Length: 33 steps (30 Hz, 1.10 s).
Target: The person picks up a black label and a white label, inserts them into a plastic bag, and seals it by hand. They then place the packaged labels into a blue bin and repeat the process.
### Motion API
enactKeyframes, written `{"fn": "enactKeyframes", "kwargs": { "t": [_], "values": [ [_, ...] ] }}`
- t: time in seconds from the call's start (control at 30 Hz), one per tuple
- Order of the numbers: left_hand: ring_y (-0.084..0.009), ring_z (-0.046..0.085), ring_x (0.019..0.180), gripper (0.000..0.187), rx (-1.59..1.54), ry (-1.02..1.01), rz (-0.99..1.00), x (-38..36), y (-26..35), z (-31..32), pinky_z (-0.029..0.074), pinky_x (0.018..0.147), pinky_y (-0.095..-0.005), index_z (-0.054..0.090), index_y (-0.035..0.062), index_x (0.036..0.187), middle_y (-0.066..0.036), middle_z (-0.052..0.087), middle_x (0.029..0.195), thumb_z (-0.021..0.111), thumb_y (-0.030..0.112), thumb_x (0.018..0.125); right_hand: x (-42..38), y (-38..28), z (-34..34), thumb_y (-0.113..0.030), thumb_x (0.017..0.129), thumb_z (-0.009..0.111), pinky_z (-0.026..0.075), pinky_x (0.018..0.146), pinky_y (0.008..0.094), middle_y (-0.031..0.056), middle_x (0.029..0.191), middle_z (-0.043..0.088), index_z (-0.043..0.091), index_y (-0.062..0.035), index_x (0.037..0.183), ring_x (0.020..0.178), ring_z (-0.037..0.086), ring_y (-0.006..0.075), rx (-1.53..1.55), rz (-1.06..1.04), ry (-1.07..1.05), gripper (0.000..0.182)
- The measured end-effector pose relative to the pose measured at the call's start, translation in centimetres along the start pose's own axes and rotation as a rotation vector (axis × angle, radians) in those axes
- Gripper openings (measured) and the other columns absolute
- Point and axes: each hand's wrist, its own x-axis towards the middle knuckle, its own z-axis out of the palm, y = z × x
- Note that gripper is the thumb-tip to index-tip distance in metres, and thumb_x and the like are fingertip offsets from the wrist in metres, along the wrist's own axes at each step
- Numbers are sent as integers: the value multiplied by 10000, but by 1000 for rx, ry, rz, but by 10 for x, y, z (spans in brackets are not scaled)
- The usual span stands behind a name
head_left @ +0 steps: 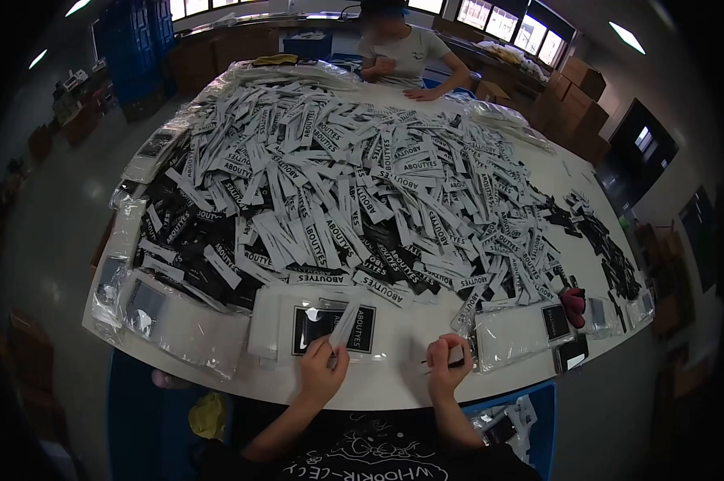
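1. The left hand [323,367] rests at the near edge of the wide white work table [394,385]. Its fingers are closed in a pinch on a narrow white paper strip [346,325], which stands tilted up from the fingertips.
2. Under this strip lies a flat clear plastic bag with a black label card printed "ABOUTYES" [334,329]. It lies on the table just in front of the left hand, and the strip's lower end is over the card.
3. The right hand [446,365] is also at the near edge, apart from the left hand. Its fingers are curled together, and it seems to pinch a small thin white piece [457,355]; I cannot tell exactly what this piece is.
4. Just to the right of the right hand lies another clear plastic bag with a small black card [522,329].
5. Beyond both hands, a very big heap of white and black printed paper strips [354,184] covers most of the table.
6. At the left edge lies a pile of clear empty plastic bags [161,317].
7. At the far end of the table another person in a light grey T-shirt [402,52] stands, with one hand on the table.
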Motion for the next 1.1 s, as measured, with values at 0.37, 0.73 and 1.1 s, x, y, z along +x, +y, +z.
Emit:
{"fn": "enactKeyframes", "kwargs": {
  "t": [0.37,0.73,1.1],
  "values": [
    [-286,589,671,169,45,192,92,-4,23,-10,470,578,-318,609,-33,929,-157,616,880,587,-2,765,-55,15,9,-62,908,420,325,427,230,51,528,455,418,-11,683,462,404,93,-328,-11,-353,231],
    [-261,551,901,332,53,-226,100,-50,40,-13,441,771,-314,566,22,1102,-115,573,1069,576,24,770,-33,-20,-1,-178,877,532,330,458,224,-45,543,456,538,-18,720,503,436,63,52,668,-388,225],
    [-170,629,659,246,-489,-441,-551,-37,41,-41,491,622,-259,546,-63,1004,-131,633,741,548,134,856,-25,-29,40,-83,717,657,423,550,294,117,675,563,596,6,881,593,540,181,-403,202,-928,197]
  ]
}}
